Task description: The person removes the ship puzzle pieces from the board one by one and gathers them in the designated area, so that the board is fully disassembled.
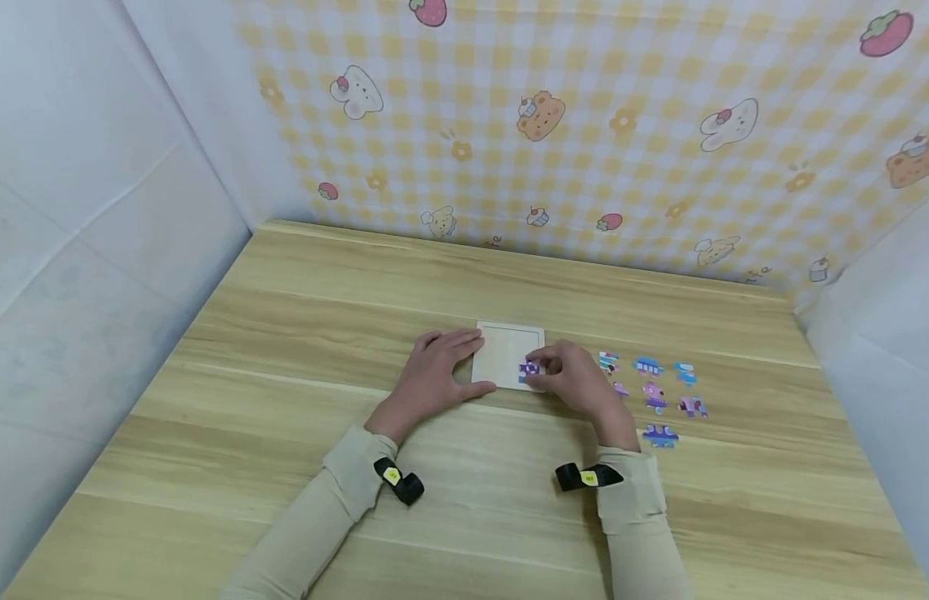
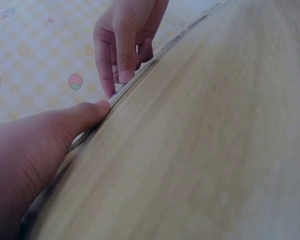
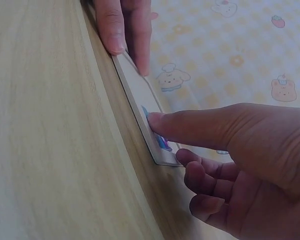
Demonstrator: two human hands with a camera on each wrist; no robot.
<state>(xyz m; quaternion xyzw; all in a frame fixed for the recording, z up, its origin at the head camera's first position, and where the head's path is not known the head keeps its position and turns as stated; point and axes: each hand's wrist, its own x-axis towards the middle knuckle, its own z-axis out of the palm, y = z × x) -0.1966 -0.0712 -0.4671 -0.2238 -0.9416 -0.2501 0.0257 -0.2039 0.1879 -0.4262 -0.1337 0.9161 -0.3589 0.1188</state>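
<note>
A square pale puzzle board (image 1: 501,354) with a thin dark border line lies on the wooden table. Along its left side rests my left hand (image 1: 430,379), fingertips on the upper left edge and thumb at the near edge. My right hand (image 1: 576,379) holds a purple and blue puzzle piece (image 1: 528,368) between thumb and index finger at the board's near right corner. In the right wrist view the thumb (image 3: 162,121) lies over this piece (image 3: 164,143), hiding part of it; the other fingers curl beside the board.
Right of the board lie several loose puzzle pieces, among them a blue one (image 1: 648,367), a pink one (image 1: 654,396) and a purple one (image 1: 661,435). One more (image 1: 620,389) is partly hidden by the right hand. A patterned yellow cloth (image 1: 471,125) hangs behind the table.
</note>
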